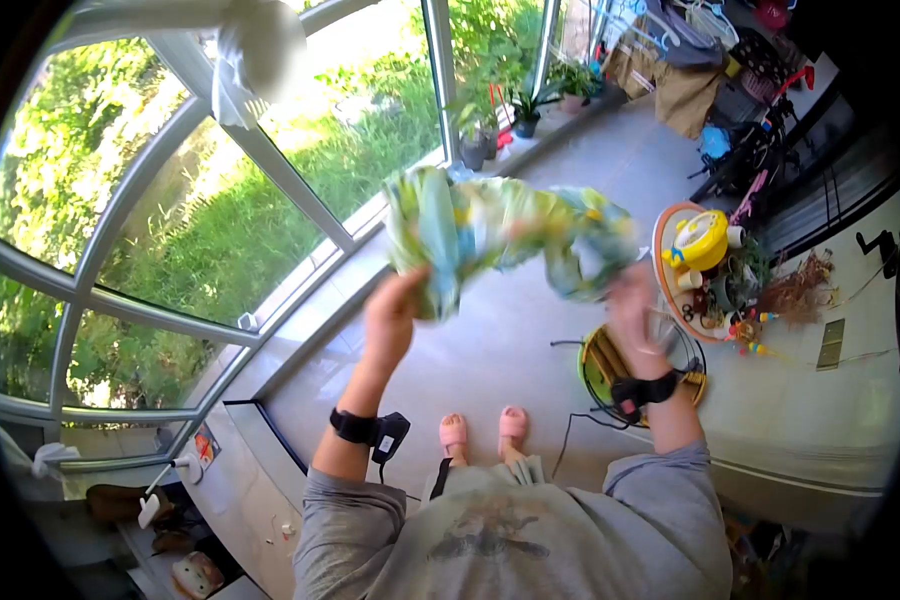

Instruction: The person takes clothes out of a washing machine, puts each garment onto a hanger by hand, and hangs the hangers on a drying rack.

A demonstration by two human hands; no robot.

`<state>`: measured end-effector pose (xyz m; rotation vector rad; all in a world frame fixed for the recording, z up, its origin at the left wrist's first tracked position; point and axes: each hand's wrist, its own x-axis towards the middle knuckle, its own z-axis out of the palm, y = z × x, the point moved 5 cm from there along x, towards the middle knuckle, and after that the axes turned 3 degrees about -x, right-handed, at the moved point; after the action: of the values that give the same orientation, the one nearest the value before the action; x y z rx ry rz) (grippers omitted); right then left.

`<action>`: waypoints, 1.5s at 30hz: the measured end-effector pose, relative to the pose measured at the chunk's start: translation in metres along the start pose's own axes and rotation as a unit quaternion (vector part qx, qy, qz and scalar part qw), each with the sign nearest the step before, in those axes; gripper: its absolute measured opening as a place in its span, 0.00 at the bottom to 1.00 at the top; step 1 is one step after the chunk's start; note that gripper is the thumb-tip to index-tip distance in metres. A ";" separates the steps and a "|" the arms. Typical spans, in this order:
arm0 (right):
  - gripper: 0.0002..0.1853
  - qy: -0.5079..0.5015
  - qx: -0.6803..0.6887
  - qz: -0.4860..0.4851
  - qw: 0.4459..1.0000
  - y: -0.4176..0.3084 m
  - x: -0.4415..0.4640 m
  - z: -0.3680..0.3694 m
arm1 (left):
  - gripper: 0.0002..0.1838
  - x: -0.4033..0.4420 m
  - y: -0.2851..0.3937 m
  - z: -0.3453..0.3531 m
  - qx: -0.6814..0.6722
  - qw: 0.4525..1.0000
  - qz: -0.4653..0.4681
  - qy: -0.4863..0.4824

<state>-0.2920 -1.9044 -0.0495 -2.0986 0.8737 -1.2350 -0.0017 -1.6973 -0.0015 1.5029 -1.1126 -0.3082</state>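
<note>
A crumpled piece of patterned cloth (435, 225) in green, pale blue and yellow stretches in the air between my two hands. It looks like a light garment, but its kind is not clear, and part of it is smeared by motion. My left hand (398, 300) is closed on its lower left end. The right end of the cloth is gripped by my right hand (635, 305), whose fingers are blurred. Black straps with small devices wrap both wrists.
Windows run along the left, with potted plants (526, 108) at their far end. At right, a basket (660, 250) holds a yellow container (700, 240) and small items on a pale surface. A round green-rimmed stool (595, 375), cables and a bicycle-like black frame (755, 160) stand around the tiled floor.
</note>
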 end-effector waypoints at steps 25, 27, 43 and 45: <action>0.12 -0.381 -0.109 0.146 0.907 -0.019 -0.036 0.061 | 0.28 -0.068 -0.086 -0.010 0.132 0.945 -0.230 -0.193; 0.12 -0.451 -0.094 0.199 0.865 0.007 -0.090 0.060 | 0.29 -0.112 -0.121 -0.013 0.148 0.885 -0.334 -0.287; 0.16 -0.141 0.183 0.234 0.944 -0.058 -0.027 -0.019 | 0.24 -0.132 -0.085 -0.018 -0.272 0.691 -0.611 -0.274; 0.15 -0.155 0.178 0.203 0.950 -0.062 -0.023 -0.023 | 0.23 -0.141 -0.063 -0.007 -0.294 0.647 -0.623 -0.327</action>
<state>-0.3055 -1.8500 -0.0070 -1.6577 0.8147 -0.7532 -0.0399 -1.5928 -0.1092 1.3045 -0.1556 -2.0940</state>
